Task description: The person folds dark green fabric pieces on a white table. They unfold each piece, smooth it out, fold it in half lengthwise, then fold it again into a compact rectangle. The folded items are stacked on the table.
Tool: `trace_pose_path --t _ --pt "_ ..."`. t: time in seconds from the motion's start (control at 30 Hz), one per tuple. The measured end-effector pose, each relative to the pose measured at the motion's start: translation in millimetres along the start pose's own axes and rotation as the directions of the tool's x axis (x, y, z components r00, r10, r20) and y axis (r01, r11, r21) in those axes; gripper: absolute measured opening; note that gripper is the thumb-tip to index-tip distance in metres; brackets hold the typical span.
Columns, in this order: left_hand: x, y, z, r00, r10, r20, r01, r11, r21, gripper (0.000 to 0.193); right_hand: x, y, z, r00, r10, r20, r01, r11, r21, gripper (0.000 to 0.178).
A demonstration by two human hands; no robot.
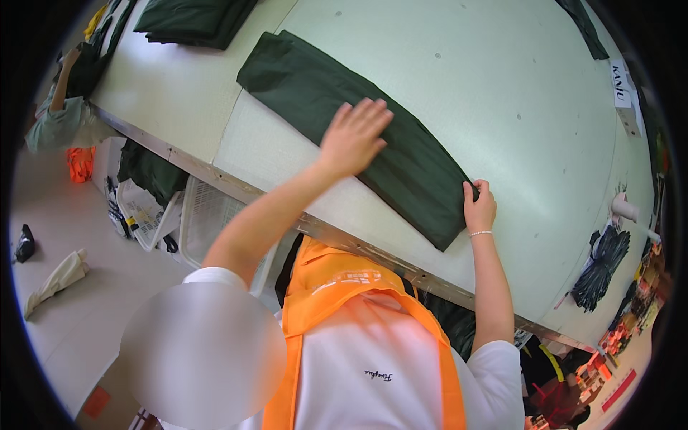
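We seemingly smooth the green cloth [416,179], left hand [355,140] flat, right hand [481,206] pinching its four-o'clock edge; the next stroke likely requires even tension.

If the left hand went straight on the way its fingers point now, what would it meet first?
Likely the far edge of the folded dark green cloth, just ahead of the left hand, then the pale tabletop. Depth is unclear: the hand may hover slightly above the cloth.
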State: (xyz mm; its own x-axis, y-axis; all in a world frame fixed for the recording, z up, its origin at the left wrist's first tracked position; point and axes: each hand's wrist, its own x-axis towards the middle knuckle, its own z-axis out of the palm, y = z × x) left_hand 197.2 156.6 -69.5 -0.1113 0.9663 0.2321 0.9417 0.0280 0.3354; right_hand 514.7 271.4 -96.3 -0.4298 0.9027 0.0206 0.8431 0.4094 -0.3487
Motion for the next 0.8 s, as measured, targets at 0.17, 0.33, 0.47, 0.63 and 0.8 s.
trace_pose_path --t 0.17,0.33,0.47,0.63,0.8 --pt "-1 11 44 0.995 -0.052 0.084 0.055 0.998 -0.032 0.052 -10 23 4 0.967 -0.246 -0.071 0.250 0.967 0.051 0.027" --pt "-1 -6 47 0.971 0.160 0.179 -0.135 0.980 -0.144 0.050 -22 -25 -86 0.704 0.028 0.710 -0.321 0.904 0.282 0.019" --pt "-26 17 49 0.918 0.296 0.262 -0.155 0.879 -0.450 0.046 12 -120 -189 0.498 -0.172 0.850 -0.546 0.700 0.461 0.031" --pt "-41 40 55 0.921 0.333 0.203 -0.166 0.806 -0.568 0.044 70 -121 -146 0.577 -0.269 0.772 -0.767 0.149 0.625 0.030" --pt "-62 14 97 0.954 0.136 0.266 0.252 0.115 -0.961 0.040 152 -230 -81 0.757 -0.023 0.653 -0.651 -0.099 0.752 0.029"
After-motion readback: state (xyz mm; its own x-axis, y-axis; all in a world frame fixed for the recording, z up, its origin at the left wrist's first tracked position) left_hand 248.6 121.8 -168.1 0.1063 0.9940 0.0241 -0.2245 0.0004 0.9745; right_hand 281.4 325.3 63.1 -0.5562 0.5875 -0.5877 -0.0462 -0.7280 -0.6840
